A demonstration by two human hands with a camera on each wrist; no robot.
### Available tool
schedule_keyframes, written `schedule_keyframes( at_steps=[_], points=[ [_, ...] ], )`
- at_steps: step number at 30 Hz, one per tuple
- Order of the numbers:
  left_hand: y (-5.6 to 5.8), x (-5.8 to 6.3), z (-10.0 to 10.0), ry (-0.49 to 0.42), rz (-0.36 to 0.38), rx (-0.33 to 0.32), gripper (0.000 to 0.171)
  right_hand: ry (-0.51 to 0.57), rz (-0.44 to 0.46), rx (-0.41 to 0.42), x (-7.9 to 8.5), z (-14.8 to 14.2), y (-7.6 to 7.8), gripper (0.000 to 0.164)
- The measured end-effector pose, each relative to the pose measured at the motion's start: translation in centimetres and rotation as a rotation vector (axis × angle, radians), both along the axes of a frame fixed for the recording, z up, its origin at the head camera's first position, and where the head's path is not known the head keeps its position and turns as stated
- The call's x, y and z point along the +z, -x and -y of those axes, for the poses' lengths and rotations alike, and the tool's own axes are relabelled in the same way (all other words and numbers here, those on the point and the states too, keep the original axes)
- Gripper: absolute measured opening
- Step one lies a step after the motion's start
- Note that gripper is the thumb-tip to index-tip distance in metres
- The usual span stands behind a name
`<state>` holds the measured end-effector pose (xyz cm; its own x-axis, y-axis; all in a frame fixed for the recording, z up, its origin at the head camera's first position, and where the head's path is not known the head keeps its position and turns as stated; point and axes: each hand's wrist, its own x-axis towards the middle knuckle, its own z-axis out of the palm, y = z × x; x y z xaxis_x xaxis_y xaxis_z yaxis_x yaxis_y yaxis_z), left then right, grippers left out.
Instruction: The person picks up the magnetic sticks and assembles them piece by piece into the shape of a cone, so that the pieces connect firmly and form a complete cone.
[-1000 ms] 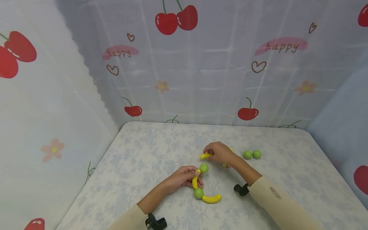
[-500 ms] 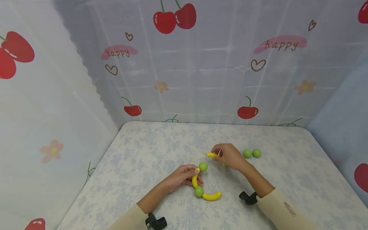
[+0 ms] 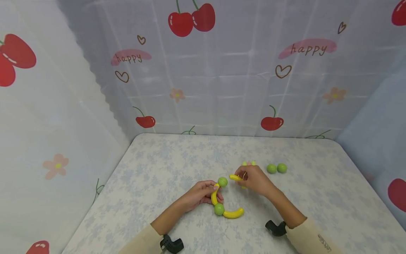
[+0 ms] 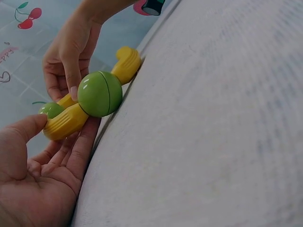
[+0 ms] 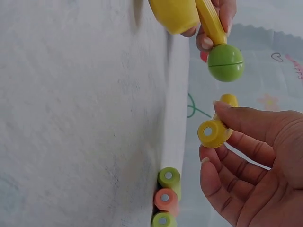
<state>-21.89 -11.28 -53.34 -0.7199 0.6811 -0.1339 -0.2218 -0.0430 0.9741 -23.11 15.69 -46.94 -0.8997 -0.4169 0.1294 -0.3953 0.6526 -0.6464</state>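
Observation:
A joined chain stands on the table: an upper green ball (image 3: 222,182), a curved yellow stick (image 3: 214,197), a lower green ball (image 3: 219,209) and another curved yellow stick (image 3: 234,213) pointing right. My left hand (image 3: 200,194) pinches the chain's first stick between thumb and fingers, between the two balls. To the right, my right hand (image 3: 256,180) holds a separate curved yellow stick (image 5: 214,132) by thumb and fingertips. One end of it, bearing a round silvery disc, shows in the right wrist view. Its other end points towards the upper ball, with a gap between them.
Beyond my right hand lie short light green rods (image 5: 169,177) and a pink rod (image 5: 165,199), partly hidden in the head view. Two loose green balls (image 3: 271,168) sit side by side further right. A patterned curtain (image 3: 206,88) hangs behind the table (image 3: 165,158).
My right hand has drawn right with its yellow stick, then come slightly nearer to me, uncovering the rods behind it. The left hand keeps its grip on the chain, almost still.

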Motion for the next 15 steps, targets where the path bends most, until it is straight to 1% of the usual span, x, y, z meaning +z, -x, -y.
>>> schedule_keyframes(
  at_steps=[7,13,15],
  points=[
    [0.06,-0.08,0.03,-0.006,0.005,0.002,0.042,0.030,0.024,0.016,-0.23,0.37,-0.66,0.017],
    [0.04,-0.26,-0.02,-0.016,-0.018,-0.003,0.039,0.017,0.024,0.012,-0.18,0.67,-0.87,0.017],
    [-0.02,-0.26,-0.04,-0.004,-0.026,-0.007,0.039,0.010,0.016,0.015,-0.18,0.68,-0.89,0.017]
  ],
)
